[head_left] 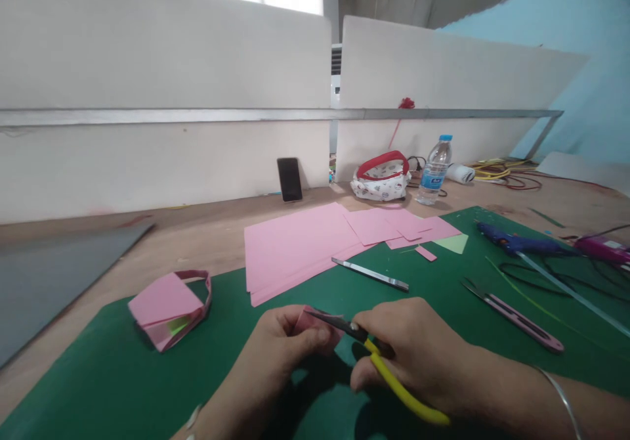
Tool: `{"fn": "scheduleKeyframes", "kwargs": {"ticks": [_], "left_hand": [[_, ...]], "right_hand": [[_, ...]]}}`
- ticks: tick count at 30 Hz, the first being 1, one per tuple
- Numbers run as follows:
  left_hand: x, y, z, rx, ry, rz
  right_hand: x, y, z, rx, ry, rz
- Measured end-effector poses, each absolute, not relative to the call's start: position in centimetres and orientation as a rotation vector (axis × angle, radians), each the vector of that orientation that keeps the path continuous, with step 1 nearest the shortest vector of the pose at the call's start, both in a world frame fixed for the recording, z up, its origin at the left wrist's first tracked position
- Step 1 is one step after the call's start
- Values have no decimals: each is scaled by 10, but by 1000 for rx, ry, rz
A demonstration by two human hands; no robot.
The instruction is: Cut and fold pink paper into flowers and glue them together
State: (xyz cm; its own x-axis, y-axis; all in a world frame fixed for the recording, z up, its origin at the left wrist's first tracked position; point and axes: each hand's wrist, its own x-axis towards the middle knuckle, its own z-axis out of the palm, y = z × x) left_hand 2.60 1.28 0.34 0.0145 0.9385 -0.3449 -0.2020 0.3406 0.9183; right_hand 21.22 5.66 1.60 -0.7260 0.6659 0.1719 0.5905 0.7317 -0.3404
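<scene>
My left hand (285, 345) pinches a small piece of pink paper (306, 320) above the green cutting mat (221, 387). Yellow-handled scissors (401, 387) are in my right hand (411, 348), its fingers wrapped round the handles. Their dark blades lie across the pink piece, close to my left thumb. How far the blades are apart is hard to make out. Left of my hands sits a folded pink paper form (167, 308) with a paper loop and a bit of green inside. Beyond them lie large pink sheets (300, 243) and silver tweezers (371, 274).
To the right are a pink-handled craft tool (524, 322), a blue glue gun (524, 240) and thin cords. Farther back stand a phone (289, 179), a white-and-red pouch (381, 180) and a water bottle (436, 171). A grey board (54, 269) lies at left.
</scene>
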Motion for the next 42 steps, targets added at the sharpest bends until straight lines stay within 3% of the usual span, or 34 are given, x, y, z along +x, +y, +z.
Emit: {"fn": "scheduleKeyframes", "kwargs": {"ticks": [11,42], "left_hand": [[18,19,1,946,1168,1065],[18,20,-8,1016,1039,916]], "right_hand": [[210,57,13,-975,-2650,240],[206,42,7,-1001,-2706,283]]}}
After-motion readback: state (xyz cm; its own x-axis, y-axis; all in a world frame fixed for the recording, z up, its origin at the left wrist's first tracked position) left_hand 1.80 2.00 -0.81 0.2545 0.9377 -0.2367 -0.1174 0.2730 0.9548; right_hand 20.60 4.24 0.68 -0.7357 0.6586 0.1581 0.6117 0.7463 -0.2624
